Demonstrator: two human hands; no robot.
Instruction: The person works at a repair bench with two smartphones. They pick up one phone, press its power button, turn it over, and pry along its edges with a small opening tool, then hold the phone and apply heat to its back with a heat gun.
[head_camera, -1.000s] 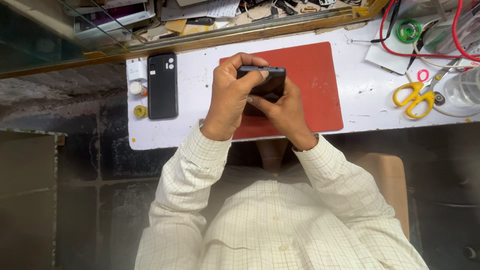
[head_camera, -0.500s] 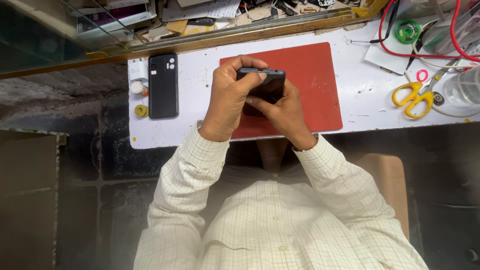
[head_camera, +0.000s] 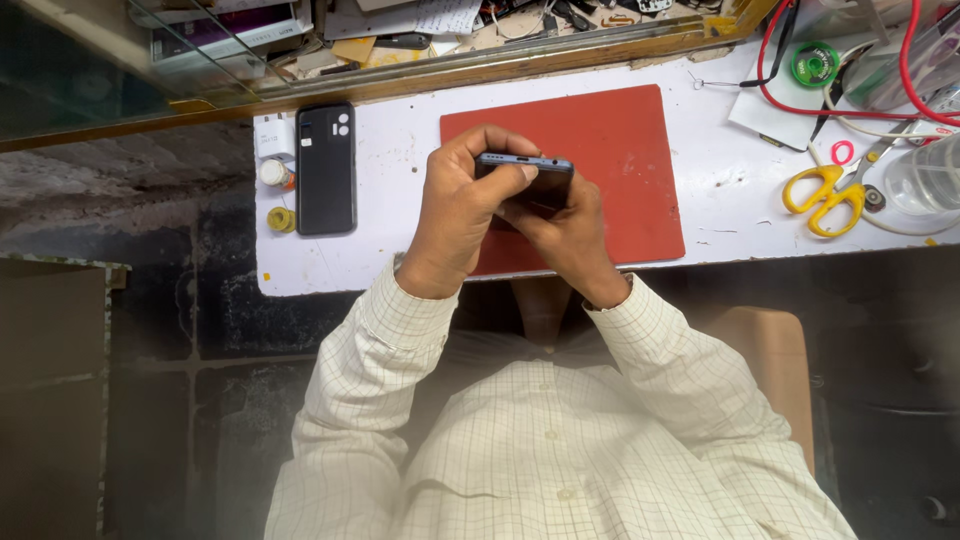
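Both hands, left hand (head_camera: 462, 205) and right hand (head_camera: 560, 225), grip a dark phone (head_camera: 528, 175) together above a red mat (head_camera: 620, 130) on the counter (head_camera: 400, 170).

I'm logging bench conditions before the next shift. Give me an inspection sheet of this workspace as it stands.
Surface: white bench top, marked, with a red mat.
Job's things: dark phone held edge-up over the mat.
Clutter: black phone back cover, yellow scissors, green tape roll, clear cup.
Grips: left hand and right hand both closed on the phone.
Cables: red cable looping at the right.
Surroundings: cluttered shelf behind, dark floor.
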